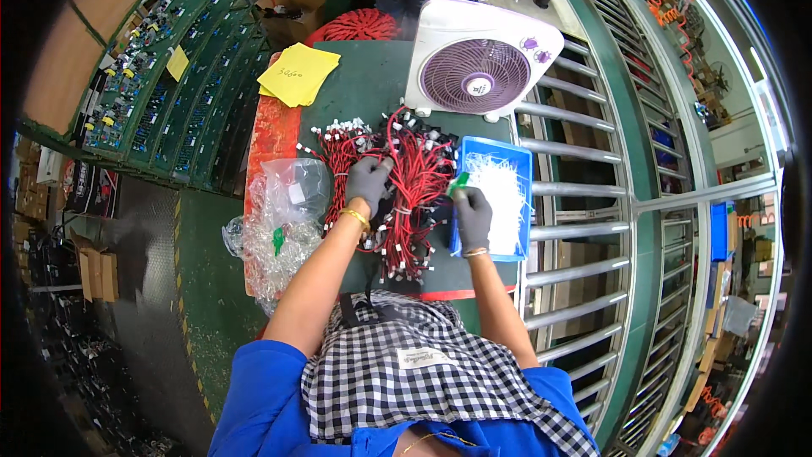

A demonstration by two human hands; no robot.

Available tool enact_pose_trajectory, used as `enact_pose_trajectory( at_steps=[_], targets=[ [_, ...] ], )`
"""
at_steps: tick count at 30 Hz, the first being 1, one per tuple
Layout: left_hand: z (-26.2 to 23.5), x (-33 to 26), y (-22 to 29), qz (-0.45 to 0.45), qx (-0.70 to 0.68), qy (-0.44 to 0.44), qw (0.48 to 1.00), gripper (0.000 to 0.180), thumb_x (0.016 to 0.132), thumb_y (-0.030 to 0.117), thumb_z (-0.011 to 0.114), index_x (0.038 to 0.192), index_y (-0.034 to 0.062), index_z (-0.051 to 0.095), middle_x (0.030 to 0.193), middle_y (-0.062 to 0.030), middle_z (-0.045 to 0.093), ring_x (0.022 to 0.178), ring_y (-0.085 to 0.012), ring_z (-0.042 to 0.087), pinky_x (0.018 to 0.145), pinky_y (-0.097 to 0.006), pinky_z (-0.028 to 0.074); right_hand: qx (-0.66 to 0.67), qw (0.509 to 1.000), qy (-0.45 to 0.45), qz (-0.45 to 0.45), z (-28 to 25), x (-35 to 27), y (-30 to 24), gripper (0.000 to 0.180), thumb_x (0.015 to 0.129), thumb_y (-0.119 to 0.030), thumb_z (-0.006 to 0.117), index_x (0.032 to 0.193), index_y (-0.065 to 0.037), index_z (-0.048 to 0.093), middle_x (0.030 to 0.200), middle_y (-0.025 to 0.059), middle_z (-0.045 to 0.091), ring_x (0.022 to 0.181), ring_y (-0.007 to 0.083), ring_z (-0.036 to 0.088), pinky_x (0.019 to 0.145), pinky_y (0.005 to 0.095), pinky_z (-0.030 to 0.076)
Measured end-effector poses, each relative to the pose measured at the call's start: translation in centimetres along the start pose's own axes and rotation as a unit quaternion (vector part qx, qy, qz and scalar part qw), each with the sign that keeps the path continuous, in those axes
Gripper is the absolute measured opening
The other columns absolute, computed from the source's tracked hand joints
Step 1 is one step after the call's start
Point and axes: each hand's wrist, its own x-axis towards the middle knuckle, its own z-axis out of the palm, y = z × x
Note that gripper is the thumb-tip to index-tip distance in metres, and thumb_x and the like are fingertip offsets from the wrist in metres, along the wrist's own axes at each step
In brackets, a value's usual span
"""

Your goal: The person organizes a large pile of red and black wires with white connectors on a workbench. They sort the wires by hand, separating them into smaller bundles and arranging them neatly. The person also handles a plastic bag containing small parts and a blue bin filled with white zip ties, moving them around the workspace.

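Note:
My left hand [370, 182], in a grey glove, has its fingers closed on red and black wires at the inner side of a wire bundle [340, 161]. A larger bundle of red and black wires with white connectors [414, 173] lies just right of it, bound around its middle. My gloved right hand [472, 216] is closed on a small green object [458, 183], whose kind I cannot make out. This hand is over the left side of a blue tray [523, 245] that holds thin white strips [497, 195], which look like cable ties.
A white and purple box fan [478, 76] stands at the table's far right. Yellow paper sheets [300, 74] lie far left; clear plastic bags [283, 203] are nearer, with a green piece [278, 241] on them. A roller conveyor [579, 190] runs along the right.

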Motion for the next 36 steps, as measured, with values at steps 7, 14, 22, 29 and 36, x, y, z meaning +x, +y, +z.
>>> enact_pose_trajectory(
  at_steps=[7, 14, 22, 29, 36],
  targets=[
    [-0.9, -0.8, -1.6, 0.003, -0.132, -0.091, 0.987, 0.024, 0.094, 0.03, 0.066, 0.098, 0.0059, 0.067, 0.077, -0.0006, 0.064, 0.056, -0.0069, 0.056, 0.054, -0.025, 0.052, 0.067, 0.996, -0.062, -0.003, -1.8, -0.5, -1.4, 0.017, 0.094, -0.018, 0.065, 0.092, -0.001, 0.065, 0.078, -0.0013, 0.06, 0.072, 0.0057, 0.051, 0.064, 0.0232, 0.043],
    [-2.1, -2.8, -1.8, 0.059, -0.145, -0.181, 0.971, 0.034, 0.096, 0.014, 0.062, 0.129, 0.0067, 0.06, 0.109, -0.0007, 0.067, 0.091, -0.0067, 0.061, 0.073, -0.022, 0.049, 0.08, 0.992, -0.09, 0.028, -1.3, -2.4, -1.1, 0.018, 0.093, -0.019, 0.066, 0.095, -0.001, 0.064, 0.08, -0.0013, 0.06, 0.073, 0.006, 0.051, 0.066, 0.0226, 0.044],
    [-1.3, -2.5, -1.7, 0.302, 0.29, -0.063, 0.906, 0.052, 0.086, 0.021, 0.066, 0.135, 0.0087, 0.052, 0.126, -0.0148, 0.06, 0.109, -0.0277, 0.063, 0.092, -0.037, 0.049, 0.083, 0.989, -0.111, 0.051, -0.8, -3.5, -2.5, 0.018, 0.094, -0.017, 0.065, 0.098, 0.0, 0.065, 0.082, -0.0004, 0.061, 0.074, 0.0054, 0.052, 0.066, 0.0219, 0.044],
    [0.1, -2.7, -0.5, 0.33, 0.301, -0.043, 0.894, 0.031, 0.087, 0.021, 0.064, 0.116, 0.0117, 0.059, 0.104, -0.0086, 0.067, 0.094, -0.0282, 0.066, 0.083, -0.041, 0.051, 0.057, 0.992, -0.108, 0.014, -0.6, -4.3, -2.6, 0.017, 0.093, -0.017, 0.067, 0.097, 0.0, 0.065, 0.083, -0.0005, 0.062, 0.074, 0.0066, 0.053, 0.067, 0.0231, 0.045],
    [-0.2, -3.6, -1.9, 0.379, 0.275, -0.058, 0.882, 0.026, 0.087, 0.021, 0.06, 0.111, 0.0128, 0.057, 0.095, -0.0112, 0.067, 0.084, -0.0331, 0.066, 0.075, -0.043, 0.052, 0.048, 0.99, -0.128, 0.031, -0.3, -5.4, -3.4, 0.017, 0.093, -0.018, 0.068, 0.096, -0.001, 0.064, 0.081, -0.0012, 0.061, 0.071, 0.0052, 0.051, 0.063, 0.0221, 0.043]
  ],
)
